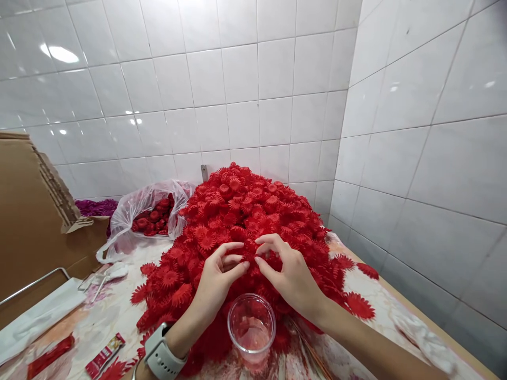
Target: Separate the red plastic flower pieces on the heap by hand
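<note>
A big heap of red artificial flower heads [257,200] rises against the tiled wall. My left hand [224,266] and my right hand [289,269] face each other at the front of the heap, fingertips bent inward. Between them is a red flower head [249,248], pinched at its edges from both sides; its outline blends into the heap behind. Just below my hands stands a clear plastic cup [251,327], with what looks like a little clear liquid inside. Thin sticks [311,351] lie right of the cup, partly under my right forearm.
At left, a clear plastic bag [130,211] holds darker red flowers, with purple flowers [97,207] behind. A cardboard box [35,211] stands nearer. Small red packets [105,356] lie on the stained cloth [99,311]. A tiled wall [428,174] bounds the right.
</note>
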`<action>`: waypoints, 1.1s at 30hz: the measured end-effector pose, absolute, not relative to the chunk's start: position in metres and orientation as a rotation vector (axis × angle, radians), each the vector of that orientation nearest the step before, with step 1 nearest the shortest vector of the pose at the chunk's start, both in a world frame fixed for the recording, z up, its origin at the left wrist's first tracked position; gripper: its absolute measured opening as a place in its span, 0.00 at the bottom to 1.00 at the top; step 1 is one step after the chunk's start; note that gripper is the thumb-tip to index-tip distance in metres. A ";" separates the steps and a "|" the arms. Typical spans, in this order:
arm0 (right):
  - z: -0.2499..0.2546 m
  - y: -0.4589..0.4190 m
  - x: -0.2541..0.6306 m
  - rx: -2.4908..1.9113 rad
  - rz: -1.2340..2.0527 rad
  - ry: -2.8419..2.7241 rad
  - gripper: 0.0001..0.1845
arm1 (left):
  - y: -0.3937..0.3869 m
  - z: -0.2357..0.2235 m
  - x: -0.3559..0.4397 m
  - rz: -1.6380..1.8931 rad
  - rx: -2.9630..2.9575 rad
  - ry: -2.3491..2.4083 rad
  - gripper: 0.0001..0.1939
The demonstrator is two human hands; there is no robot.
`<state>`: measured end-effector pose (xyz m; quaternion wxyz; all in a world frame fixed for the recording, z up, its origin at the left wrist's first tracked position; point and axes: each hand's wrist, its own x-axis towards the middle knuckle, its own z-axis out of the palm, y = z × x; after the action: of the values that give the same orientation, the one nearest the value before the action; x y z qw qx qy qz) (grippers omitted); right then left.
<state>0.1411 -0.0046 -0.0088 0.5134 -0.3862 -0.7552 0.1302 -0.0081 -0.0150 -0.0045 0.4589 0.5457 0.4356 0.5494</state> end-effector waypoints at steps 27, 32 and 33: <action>0.003 0.001 0.158 -0.730 0.619 -1.521 0.05 | -0.021 0.000 -0.012 1.245 1.322 1.102 0.20; 0.014 0.010 0.177 -0.690 0.582 -1.323 0.11 | -0.018 -0.005 -0.014 1.256 1.321 1.135 0.19; 0.012 0.008 0.175 -0.684 0.653 -1.471 0.10 | -0.017 -0.005 -0.014 1.272 1.322 1.129 0.18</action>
<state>0.1748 0.0077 0.0123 0.6415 -0.3002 -0.6453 0.2864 -0.0139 -0.0171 -0.0054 0.4739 0.5405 0.4616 0.5199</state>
